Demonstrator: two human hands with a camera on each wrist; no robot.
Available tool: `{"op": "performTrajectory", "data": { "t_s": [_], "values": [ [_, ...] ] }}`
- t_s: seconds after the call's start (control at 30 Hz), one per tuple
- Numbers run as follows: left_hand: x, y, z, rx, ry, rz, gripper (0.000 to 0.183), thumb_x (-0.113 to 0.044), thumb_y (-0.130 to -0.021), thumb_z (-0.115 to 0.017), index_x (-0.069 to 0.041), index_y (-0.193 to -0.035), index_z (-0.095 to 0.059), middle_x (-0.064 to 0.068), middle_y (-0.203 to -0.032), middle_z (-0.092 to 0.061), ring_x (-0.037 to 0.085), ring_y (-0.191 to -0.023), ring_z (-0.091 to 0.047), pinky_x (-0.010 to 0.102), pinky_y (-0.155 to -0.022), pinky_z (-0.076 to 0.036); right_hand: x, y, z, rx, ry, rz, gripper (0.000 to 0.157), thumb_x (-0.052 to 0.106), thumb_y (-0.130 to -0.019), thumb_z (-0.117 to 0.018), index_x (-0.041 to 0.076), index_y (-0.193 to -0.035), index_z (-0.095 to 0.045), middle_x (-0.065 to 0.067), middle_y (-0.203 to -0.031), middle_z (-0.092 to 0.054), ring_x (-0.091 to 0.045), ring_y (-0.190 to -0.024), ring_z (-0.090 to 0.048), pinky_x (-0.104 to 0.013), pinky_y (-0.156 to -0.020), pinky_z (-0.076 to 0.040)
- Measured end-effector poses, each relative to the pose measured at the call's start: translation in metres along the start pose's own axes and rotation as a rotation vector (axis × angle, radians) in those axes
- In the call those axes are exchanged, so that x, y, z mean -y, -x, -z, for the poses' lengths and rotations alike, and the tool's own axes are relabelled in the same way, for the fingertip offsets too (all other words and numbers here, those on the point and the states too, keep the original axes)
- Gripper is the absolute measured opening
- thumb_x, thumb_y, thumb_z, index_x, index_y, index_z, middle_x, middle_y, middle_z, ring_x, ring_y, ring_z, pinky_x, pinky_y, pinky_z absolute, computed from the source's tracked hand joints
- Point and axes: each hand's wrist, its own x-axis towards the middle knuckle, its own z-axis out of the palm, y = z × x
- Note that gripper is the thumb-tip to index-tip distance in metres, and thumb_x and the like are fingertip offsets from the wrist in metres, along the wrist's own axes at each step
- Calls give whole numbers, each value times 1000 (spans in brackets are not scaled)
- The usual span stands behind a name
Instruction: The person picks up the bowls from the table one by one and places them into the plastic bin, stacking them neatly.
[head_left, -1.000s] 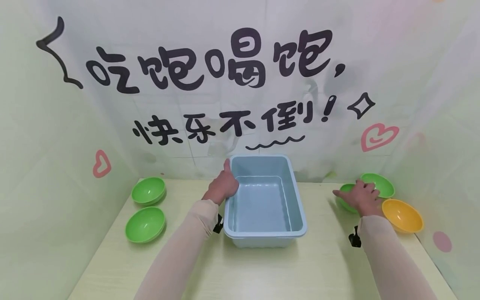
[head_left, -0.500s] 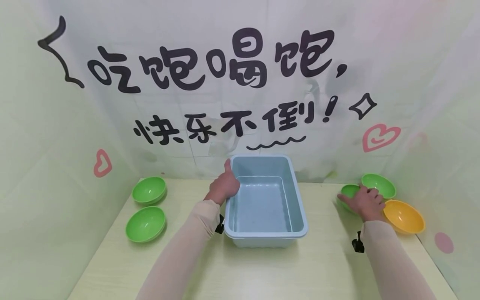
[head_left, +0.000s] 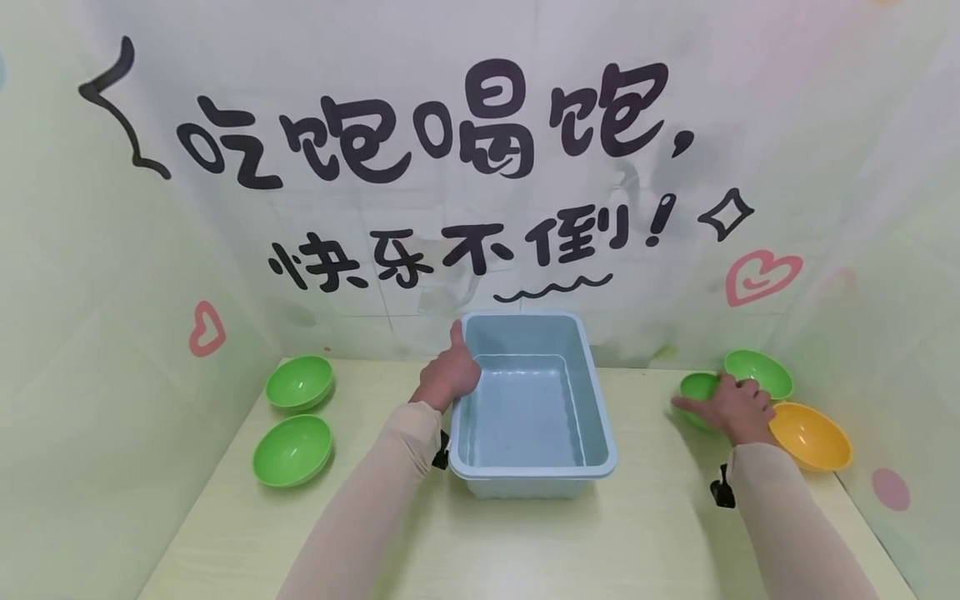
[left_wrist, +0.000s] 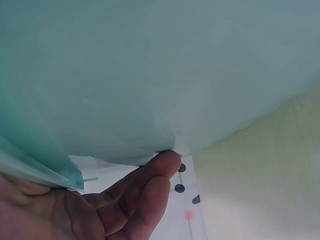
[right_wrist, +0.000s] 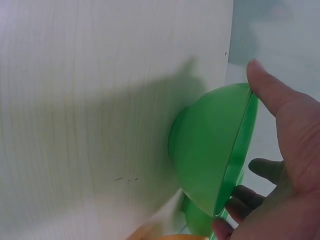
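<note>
My left hand (head_left: 450, 372) grips the left rim of a light blue plastic basin (head_left: 532, 482); the left wrist view has its fingers (left_wrist: 145, 195) bent against the outer wall. At the right, my right hand (head_left: 737, 407) spans a small green bowl (head_left: 699, 387). In the right wrist view the thumb touches one side of this bowl's rim and fingertips the opposite side; its base stands on the table. Just behind the hand is another green bowl (head_left: 759, 372), partly covered by it. A yellow bowl (head_left: 810, 435) lies close to the right wrist.
Two more green bowls, a rear one (head_left: 300, 383) and a front one (head_left: 292, 450), stand at the left of the pale wooden table (head_left: 517, 550). A printed sheet (head_left: 480, 192) with black lettering hangs behind, and pale sheets close off both sides.
My right hand has come down from just over the nearest green bowl on the right onto its rim, thumb on the left side. The left hand and basin stay put.
</note>
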Motion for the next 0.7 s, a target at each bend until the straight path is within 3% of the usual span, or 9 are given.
{"op": "performTrajectory", "data": {
  "t_s": [0.2,0.4,0.7],
  "values": [
    [1,1,1,3,17,-3,80,-20,-97,-35,-18,-164,9,12,-86,-67,27,-74,-61,38,-63,-41,1,0,0,6,-13,-4,130,76,-75,-70,-8,-157,-12,-56,-139,-13,-68,-119,-21,-78,-104,-24],
    [4,1,2,-4,41,19,80,-20,-97,-35,-19,-164,10,13,-86,-68,28,-73,-61,39,-66,-42,8,-7,-1,-9,29,12,134,78,-70,-71,-12,-152,-18,-57,-135,-19,-65,-112,-26,-74,-100,-29],
    [4,-1,0,6,57,-1,81,-20,-97,-36,-19,-164,10,12,-86,-68,28,-76,-62,39,-69,-42,10,-7,-4,53,-3,-55,133,72,-75,-71,-15,-152,-8,-56,-141,-14,-67,-120,-24,-76,-106,-24]
  ]
}}
